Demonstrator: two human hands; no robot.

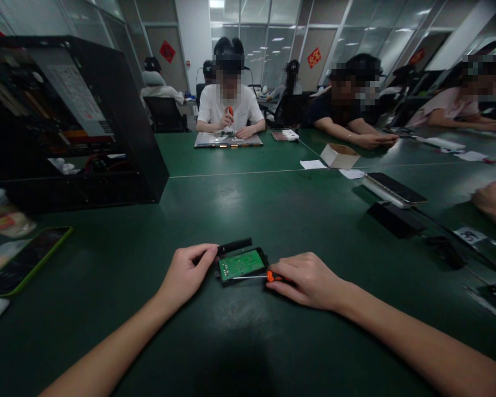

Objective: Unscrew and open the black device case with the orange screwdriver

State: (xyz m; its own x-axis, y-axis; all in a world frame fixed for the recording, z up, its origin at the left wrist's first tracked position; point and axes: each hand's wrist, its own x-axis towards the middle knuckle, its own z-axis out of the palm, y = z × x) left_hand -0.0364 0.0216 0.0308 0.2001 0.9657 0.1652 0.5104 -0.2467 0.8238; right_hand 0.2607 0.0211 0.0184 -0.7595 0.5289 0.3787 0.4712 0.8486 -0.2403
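A small black device (242, 266) with its green circuit board exposed lies on the green table (248, 209) just in front of me. My left hand (188, 273) grips the device's left end, fingers curled. My right hand (308, 278) is closed on an orange-handled screwdriver (252, 277), whose thin shaft lies across the lower edge of the board, pointing left. A narrow black strip (235, 246) lies just behind the device.
An open black computer case (66, 121) stands at the left, with a green-cased phone (22, 259) in front of it. To the right lie a cardboard box (339, 156), a phone (394, 188) and small black parts. Several people sit working along the far side and right.
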